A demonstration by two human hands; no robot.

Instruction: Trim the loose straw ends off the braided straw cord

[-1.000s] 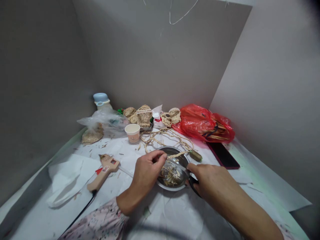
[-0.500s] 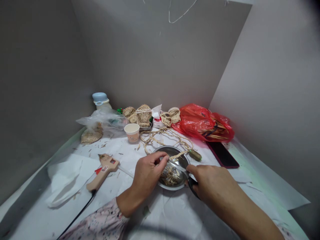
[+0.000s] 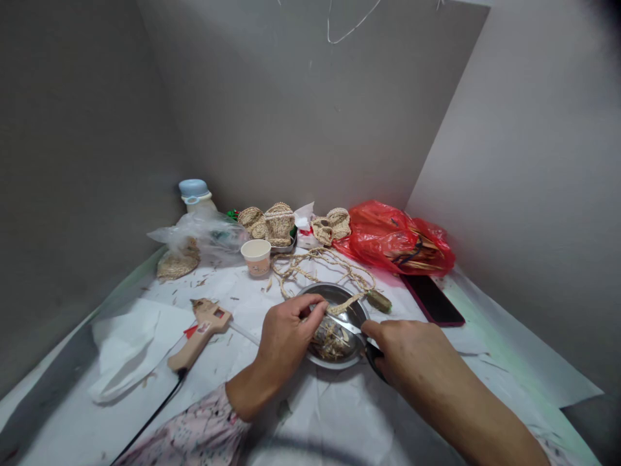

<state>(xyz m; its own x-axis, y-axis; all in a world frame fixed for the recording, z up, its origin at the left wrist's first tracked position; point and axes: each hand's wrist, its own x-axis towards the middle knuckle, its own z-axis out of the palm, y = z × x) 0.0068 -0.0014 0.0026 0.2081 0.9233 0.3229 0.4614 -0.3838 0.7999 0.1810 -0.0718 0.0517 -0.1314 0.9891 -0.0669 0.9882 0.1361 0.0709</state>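
Over a round metal bowl (image 3: 361, 355) my left hand (image 3: 291, 327) pinches the end of a braided straw cord (image 3: 348, 304). The cord runs from my fingertips across the bowl's far rim and into loose loops behind it. My right hand (image 3: 407, 353) grips black-handled scissors (image 3: 348, 326), their blades pointing left, close beneath the cord at my left fingertips. Whether the blades touch the cord I cannot tell. Straw clippings (image 3: 332, 343) lie in the bowl. A dark green spool-like roll (image 3: 378, 301) rests by the bowl's right rim.
A glue gun (image 3: 206, 330) with its cable and white paper (image 3: 130, 343) lie left. Behind stand a paper cup (image 3: 256, 257), a blue-capped bottle (image 3: 195, 194) and woven straw pieces (image 3: 280, 223). A red plastic bag (image 3: 383, 233) and a phone (image 3: 431, 299) are at right.
The scissor blades have shifted slightly, and the cord between my left fingers and the rim hangs a little lower. Both hands stay almost in place.
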